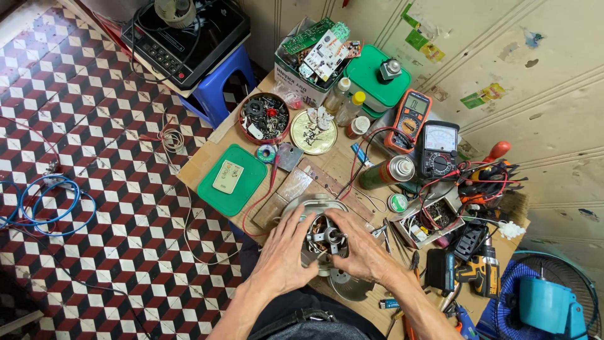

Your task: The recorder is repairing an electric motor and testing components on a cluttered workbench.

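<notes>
Cupping an opened electric motor (pixel 324 236) at the near edge of my cluttered workbench (pixel 207 165), my left hand (pixel 284 255) and right hand (pixel 358 249) wrap its housing from either side, fingers curled against it. A green lid (pixel 231 179) lies left; a spray can (pixel 387 172) and an analog multimeter (pixel 438 150) sit beyond.

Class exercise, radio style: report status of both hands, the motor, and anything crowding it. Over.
Left hand and right hand both cupped on the motor. Motor open-faced, windings showing, on the bench. Red wire and spray can close by.
</notes>
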